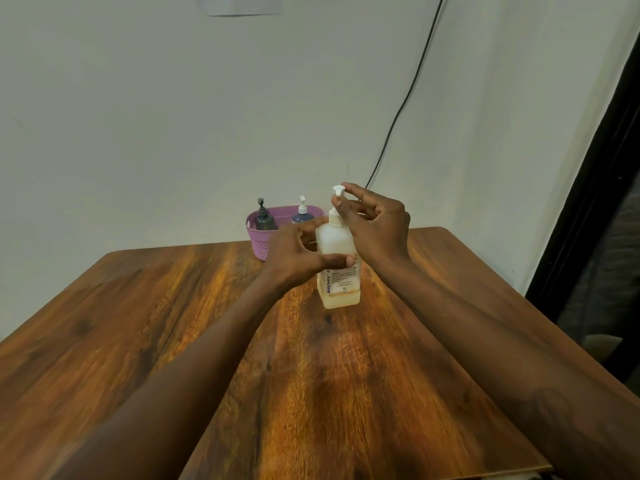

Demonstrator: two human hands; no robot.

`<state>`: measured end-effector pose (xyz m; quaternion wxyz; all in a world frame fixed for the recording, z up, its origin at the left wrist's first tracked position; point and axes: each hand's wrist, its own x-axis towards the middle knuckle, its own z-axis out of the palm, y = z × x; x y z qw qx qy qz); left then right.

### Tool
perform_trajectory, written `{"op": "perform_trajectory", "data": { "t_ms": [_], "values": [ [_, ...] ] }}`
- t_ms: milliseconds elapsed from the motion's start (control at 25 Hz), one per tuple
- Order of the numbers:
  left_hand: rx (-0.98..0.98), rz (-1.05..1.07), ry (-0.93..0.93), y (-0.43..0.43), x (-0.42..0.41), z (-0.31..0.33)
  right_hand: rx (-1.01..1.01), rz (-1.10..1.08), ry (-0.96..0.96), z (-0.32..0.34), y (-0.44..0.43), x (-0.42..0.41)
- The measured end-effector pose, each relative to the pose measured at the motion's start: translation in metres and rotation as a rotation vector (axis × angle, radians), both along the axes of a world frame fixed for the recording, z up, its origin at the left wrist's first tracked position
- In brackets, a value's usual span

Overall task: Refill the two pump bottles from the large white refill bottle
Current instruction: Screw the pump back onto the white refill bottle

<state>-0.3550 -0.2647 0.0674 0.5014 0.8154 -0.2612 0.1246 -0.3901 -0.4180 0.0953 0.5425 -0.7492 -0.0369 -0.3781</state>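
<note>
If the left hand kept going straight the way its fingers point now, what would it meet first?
The left hand already touches the large white bottle, with its fingers pointing right across the front. Going straight on, it would most likely meet the right hand's wrist just beyond, though depth is unclear.

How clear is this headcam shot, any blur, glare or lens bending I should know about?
Head view: dim, warm lighting; soft overall, so only the large lettering on the white refill bottle label reads; broad sheen, not harsh glare, on the wooden table; wide-angle bending curves the table edges and the dark door frame; forearms near the lower corners look smeared; the pink basket at the back is slightly fuzzy.
</note>
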Motion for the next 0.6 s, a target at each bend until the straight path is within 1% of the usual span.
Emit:
{"op": "perform_trajectory", "data": {
  "t_ms": [80,160,240,360,440,520,600],
  "values": [
    [-0.002,-0.022,0.025,-0.005,0.010,0.000,-0.005,-0.001,0.000,-0.002,-0.008,0.010],
    [0.005,-0.020,0.026,-0.012,0.022,-0.004,-0.063,0.028,0.024,-0.001,-0.015,0.019],
    [0.009,-0.013,0.033,-0.018,0.034,-0.009,-0.105,0.056,0.007,0.001,-0.016,0.030],
    [-0.015,-0.034,0.068,-0.025,0.050,-0.011,-0.050,0.062,-0.054,0.002,-0.016,0.050],
    [-0.012,-0.038,0.070,-0.028,0.059,-0.009,-0.019,0.073,-0.060,0.002,-0.019,0.062],
    [-0.009,-0.040,0.062,-0.033,0.068,-0.008,-0.034,0.085,-0.043,0.005,-0.026,0.070],
    [-0.017,-0.041,0.054,-0.040,0.077,-0.007,-0.092,0.103,0.003,0.003,-0.037,0.081]
  ]
}}
